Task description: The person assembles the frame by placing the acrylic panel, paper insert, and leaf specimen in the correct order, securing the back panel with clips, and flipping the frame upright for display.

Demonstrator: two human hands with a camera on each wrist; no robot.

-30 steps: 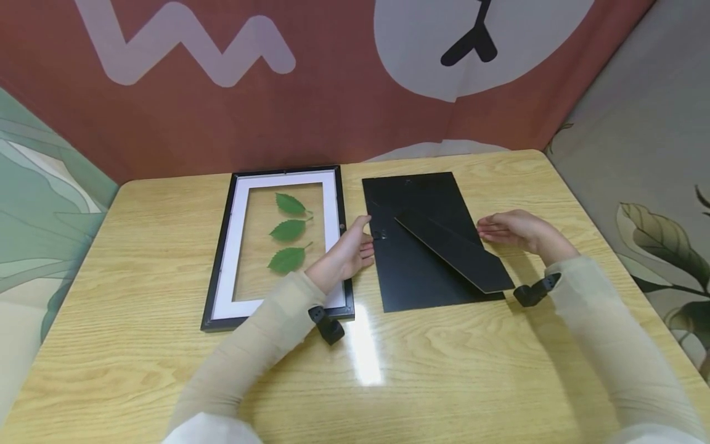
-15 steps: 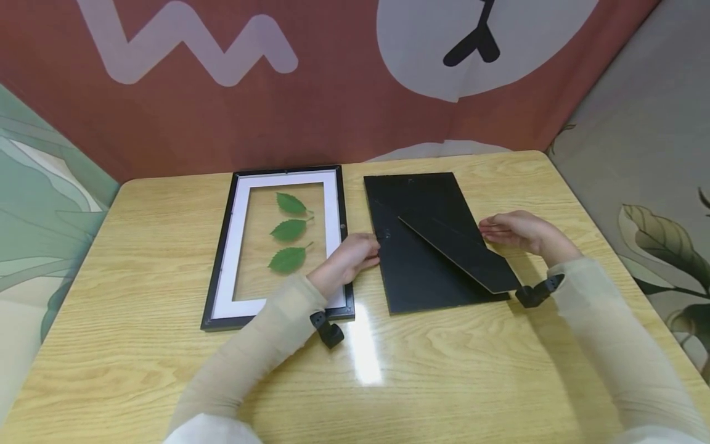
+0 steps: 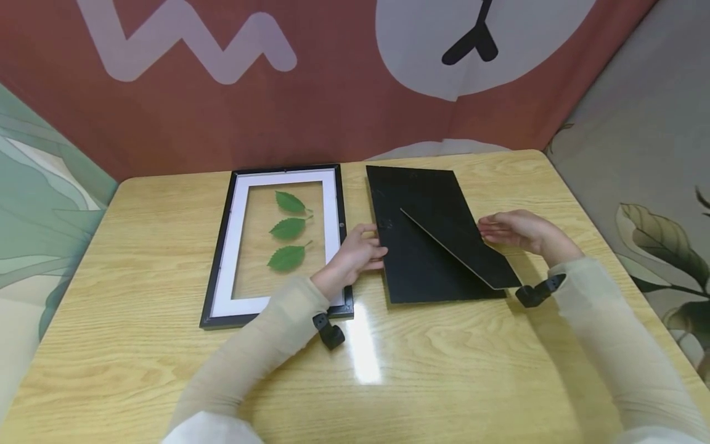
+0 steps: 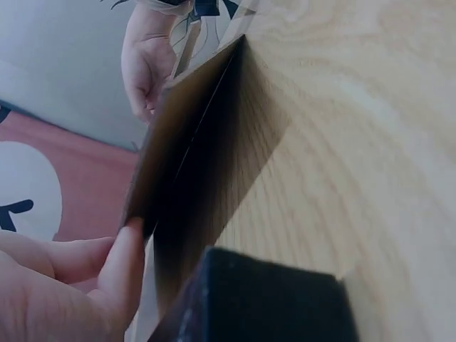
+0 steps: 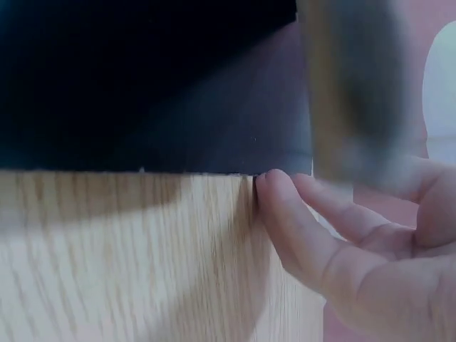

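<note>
"Item one, left hand?"
"My left hand (image 3: 355, 250): fingers drawn narrow, pinching the left edge of one black picture-frame backing board (image 3: 421, 277), thumb and fingers on opposite faces."
"Item two, right hand?"
"My right hand (image 3: 521, 231): fingers loosely extended, tips against the board's right edge, gripping nothing."
"Position of the board?"
"On the right half of one wood-grain table (image 3: 444, 370), between my hands. Tilted: left edge raised off the surface, right side low."
"Fittings?"
"One black easel leg (image 3: 471, 253), set diagonally across the board, lower end standing away from it and reaching past the right edge."
"Alongside?"
"One black picture frame (image 3: 238, 321), lying flat to the left of the board, apart from it. Within: one white mat (image 3: 283, 177); three green leaves (image 3: 288, 228), stacked in a column inside the opening, stems to the right."
</note>
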